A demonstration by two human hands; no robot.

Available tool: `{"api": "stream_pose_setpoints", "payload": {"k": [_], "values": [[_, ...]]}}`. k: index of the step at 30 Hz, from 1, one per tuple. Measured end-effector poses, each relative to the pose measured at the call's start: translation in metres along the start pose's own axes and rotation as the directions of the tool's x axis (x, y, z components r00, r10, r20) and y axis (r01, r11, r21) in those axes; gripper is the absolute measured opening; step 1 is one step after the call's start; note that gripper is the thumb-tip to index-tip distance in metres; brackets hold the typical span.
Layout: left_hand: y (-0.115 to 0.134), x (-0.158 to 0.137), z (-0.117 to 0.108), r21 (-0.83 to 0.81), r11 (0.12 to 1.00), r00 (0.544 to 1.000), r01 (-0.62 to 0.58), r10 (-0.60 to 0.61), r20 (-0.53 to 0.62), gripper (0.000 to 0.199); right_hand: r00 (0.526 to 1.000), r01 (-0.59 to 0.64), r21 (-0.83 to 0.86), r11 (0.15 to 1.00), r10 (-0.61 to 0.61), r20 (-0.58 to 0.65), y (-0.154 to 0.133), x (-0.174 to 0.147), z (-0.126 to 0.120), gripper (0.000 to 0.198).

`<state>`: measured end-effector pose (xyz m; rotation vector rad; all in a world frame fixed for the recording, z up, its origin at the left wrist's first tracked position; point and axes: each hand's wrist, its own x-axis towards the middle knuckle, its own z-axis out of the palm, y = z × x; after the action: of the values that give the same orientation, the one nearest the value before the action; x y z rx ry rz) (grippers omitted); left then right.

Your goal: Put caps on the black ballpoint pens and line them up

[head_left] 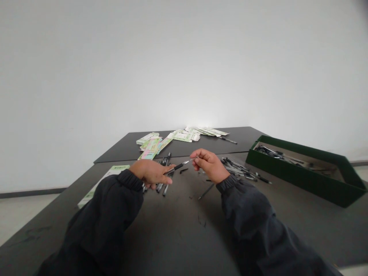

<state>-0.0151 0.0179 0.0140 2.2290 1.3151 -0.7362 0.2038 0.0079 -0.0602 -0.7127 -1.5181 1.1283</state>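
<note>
Head view: a pen point(178, 166) is gripped in the left hand point(151, 172), its tip end point(188, 161) pinched by the right hand point(208, 165); both are best kept steadily aligned.

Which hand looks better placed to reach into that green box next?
Probably the right hand: it is nearer the green box, which stands on that side. The left hand is farther away and holds a pen.

We've got one slim pen point(178, 166): black grip, silvery tip, mid-air. Sits slanted, rear end in our left hand point(151, 172), tip toward our right hand point(208, 165).
</note>
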Motion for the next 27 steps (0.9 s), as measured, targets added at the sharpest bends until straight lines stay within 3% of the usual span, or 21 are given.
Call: {"api": "stream_pose_setpoints", "payload": {"k": [3,11,17,27], "values": [[0.002,0.000,-0.002,-0.040,0.998,0.997,0.051,-0.049,0.060,0.084,1.000,-0.004,-0.049,0.999,0.004,0.009,-0.002,-0.001,0.001,0.018],[0.003,0.002,0.000,-0.012,0.999,0.998,0.040,-0.040,0.052,0.084,0.996,0.037,-0.222,0.974,-0.018,0.085,-0.002,-0.004,0.006,0.016],[0.004,0.001,0.000,-0.062,0.997,0.997,0.033,-0.029,0.070,0.082,0.990,0.057,-0.039,0.998,-0.052,0.128,0.001,-0.007,0.014,0.023],[0.001,0.000,0.001,-0.132,0.991,0.996,-0.020,0.031,0.078,0.049,0.996,0.016,0.075,0.997,-0.022,0.083,0.001,-0.008,0.024,0.029]]}}
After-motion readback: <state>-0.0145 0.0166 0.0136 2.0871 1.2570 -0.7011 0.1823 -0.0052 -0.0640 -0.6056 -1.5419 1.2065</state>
